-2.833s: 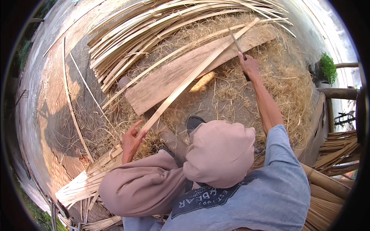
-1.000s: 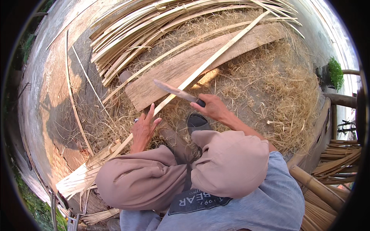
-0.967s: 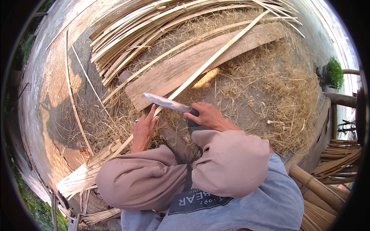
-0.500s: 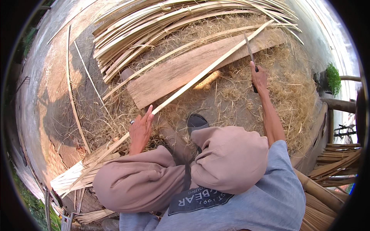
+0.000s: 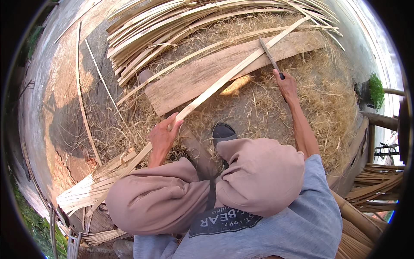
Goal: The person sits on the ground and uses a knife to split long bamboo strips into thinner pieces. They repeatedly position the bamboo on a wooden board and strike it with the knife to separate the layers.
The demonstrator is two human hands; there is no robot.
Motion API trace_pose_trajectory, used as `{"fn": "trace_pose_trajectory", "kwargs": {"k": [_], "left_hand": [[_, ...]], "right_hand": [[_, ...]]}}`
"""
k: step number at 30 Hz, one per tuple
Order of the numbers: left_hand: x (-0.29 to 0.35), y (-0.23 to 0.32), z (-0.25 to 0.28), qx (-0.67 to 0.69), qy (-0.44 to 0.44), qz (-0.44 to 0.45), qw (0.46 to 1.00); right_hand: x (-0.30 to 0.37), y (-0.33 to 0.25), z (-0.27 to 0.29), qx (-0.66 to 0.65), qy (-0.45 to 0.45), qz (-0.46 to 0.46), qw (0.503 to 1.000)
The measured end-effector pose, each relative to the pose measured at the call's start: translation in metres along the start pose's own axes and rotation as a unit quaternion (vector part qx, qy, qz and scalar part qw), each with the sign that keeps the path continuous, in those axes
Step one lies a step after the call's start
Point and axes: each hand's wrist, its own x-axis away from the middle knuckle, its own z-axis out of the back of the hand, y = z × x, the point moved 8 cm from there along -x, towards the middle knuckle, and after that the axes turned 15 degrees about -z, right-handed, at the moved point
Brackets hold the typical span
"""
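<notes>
My left hand is closed round a long pale bamboo strip, near the lower corner of a flat wooden board. From there the strip slants up to the right across the board. My right hand grips the dark handle of a knife. Its blade points up and to the left over the board, with the tip beside the strip's far part. Whether the blade touches the strip I cannot tell.
A big stack of bamboo strips lies beyond the board. Curly shavings cover the ground around it. A bundle of pale strips is at my left. Bamboo poles and more strips stand at my right.
The knife has swung left, its blade now tilted further over the board. My left hand's fingers, earlier stretched along the strip, have closed round it, and its broader face shows.
</notes>
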Motion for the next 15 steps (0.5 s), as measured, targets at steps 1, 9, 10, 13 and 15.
{"fn": "trace_pose_trajectory", "kwargs": {"k": [1, 9, 10, 13, 15], "left_hand": [[0.007, -0.002, 0.002, -0.004, -0.006, 0.016, 1.0], [0.036, -0.039, 0.008, 0.123, -0.177, 0.111, 0.97], [0.041, -0.043, 0.01, 0.128, -0.172, 0.11, 0.971], [0.043, -0.047, 0.015, 0.137, -0.161, 0.092, 0.973], [0.047, -0.051, 0.019, 0.119, -0.155, 0.094, 0.976]], "right_hand": [[0.004, -0.021, -0.01, -0.013, -0.031, 0.018, 0.999], [0.121, -0.062, -0.082, 0.027, -0.158, 0.238, 0.958], [0.07, -0.037, -0.058, -0.015, -0.099, 0.106, 0.989], [0.003, -0.013, -0.013, -0.049, 0.003, -0.021, 0.999], [0.026, -0.04, -0.028, -0.052, -0.058, 0.024, 0.997]]}}
